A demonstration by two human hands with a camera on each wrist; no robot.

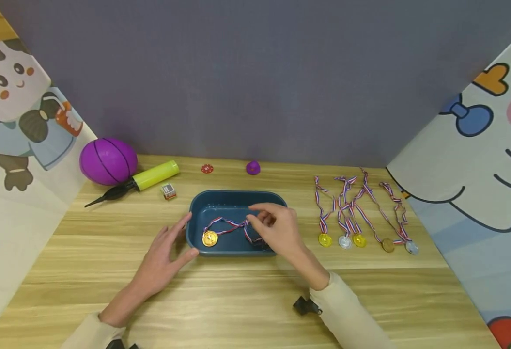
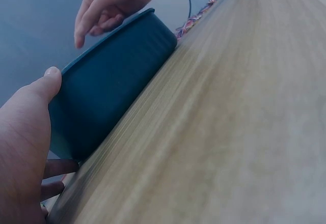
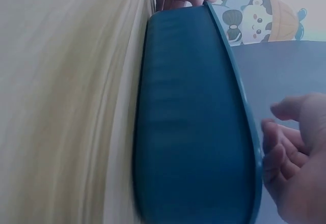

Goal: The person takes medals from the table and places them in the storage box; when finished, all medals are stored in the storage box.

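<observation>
Medal (image 1: 209,238) in tray (image 1: 238,199) | right hand (image 1: 277,230) fingers loosely curled above ribbon | left hand (image 1: 163,259) fingers straight, steadying tray

There was one dark blue plastic tub (image 1: 238,201) holding one gold medal on a striped ribbon (image 1: 209,238), and five more ribboned medals (image 1: 360,240) lay beside it: two gold, two silver, one bronze.

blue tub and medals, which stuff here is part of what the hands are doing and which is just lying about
In hand:
blue tub
gold medal in tub
left hand on the tub's end
right hand over the ribbon
five medals in a row

Lying about:
purple ball
yellow pump
red disc
small purple toy
small box
</observation>
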